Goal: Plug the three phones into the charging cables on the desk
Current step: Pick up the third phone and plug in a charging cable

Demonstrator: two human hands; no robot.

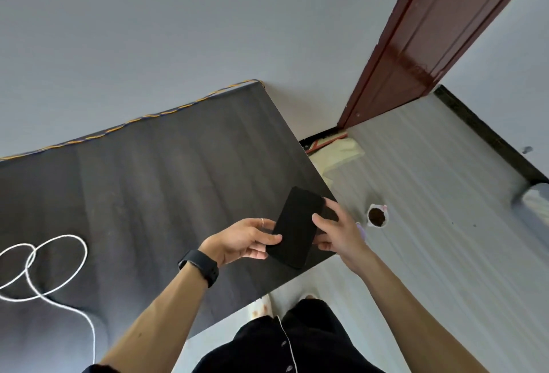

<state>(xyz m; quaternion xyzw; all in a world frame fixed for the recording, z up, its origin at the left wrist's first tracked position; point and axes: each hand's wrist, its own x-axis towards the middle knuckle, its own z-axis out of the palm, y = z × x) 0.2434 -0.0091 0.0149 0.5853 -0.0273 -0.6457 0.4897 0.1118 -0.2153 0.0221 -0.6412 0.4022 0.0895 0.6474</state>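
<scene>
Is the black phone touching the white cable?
Apart. Head view: left hand and right hand hold the phone at the desk edge; the white cable lies coiled far left, bare desk between.

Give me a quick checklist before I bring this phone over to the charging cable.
1. Grip on the black rectangular phone: ok. The left hand and right hand each hold one long edge.
2. Phone over the dark wood-grain desk: ok, though it is near the right corner edge.
3. White looped charging cable located: ok. It lies on the desk's left part, well apart from the phone.
4. Cable's plug end found: cannot tell. The cable runs out of frame.
5. Phone's port side facing the cable: cannot tell. The port is not visible.
6. Other two phones accounted for: cannot tell. None is in view.
</scene>
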